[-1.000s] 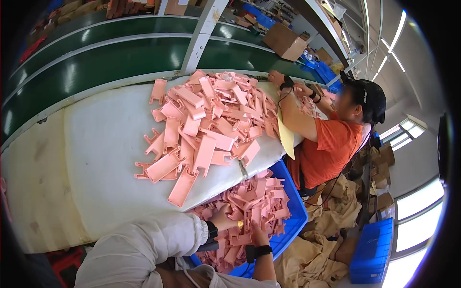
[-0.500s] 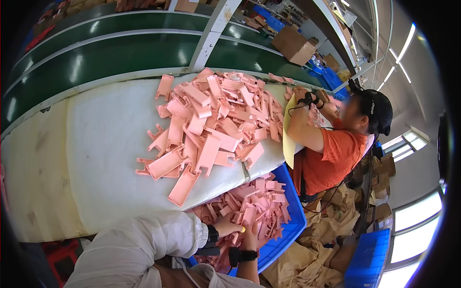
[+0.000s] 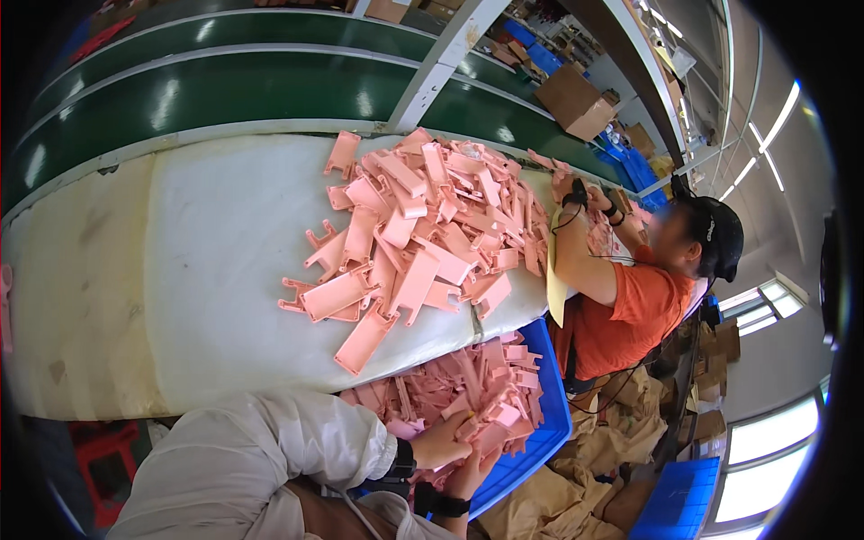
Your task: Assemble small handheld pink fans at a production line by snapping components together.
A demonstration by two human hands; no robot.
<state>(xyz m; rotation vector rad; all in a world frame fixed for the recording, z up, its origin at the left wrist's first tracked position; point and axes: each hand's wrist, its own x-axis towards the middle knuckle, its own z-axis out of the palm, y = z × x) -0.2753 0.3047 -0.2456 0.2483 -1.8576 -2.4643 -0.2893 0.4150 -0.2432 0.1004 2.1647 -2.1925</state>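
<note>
Both my hands are in a blue bin (image 3: 556, 396) of pink plastic parts (image 3: 432, 373). My left hand (image 3: 441, 443) reaches in from the left, its fingers curled against a bunch of pink plastic parts (image 3: 493, 421); a small yellow spot shows at a fingertip. Just below it, my right hand (image 3: 472, 472) cups the same bunch from the near side, its fingers partly hidden behind the parts. Black bands circle both wrists. On the white-covered table beyond lies a big heap of pink plastic parts (image 3: 441, 220), long and channel-shaped with forked ends.
A co-worker in an orange shirt (image 3: 643, 315) stands at the table's right, arms over the far end. Behind the table (image 3: 234, 243) runs a green conveyor (image 3: 270, 94) with a white post (image 3: 441, 67). Brown paper (image 3: 585, 450) and another blue bin (image 3: 677, 499) lie to the right.
My hands have drawn closer around the bunch of pink parts, which now sits raised between them. The view has shifted slightly, moving the scene to the right.
</note>
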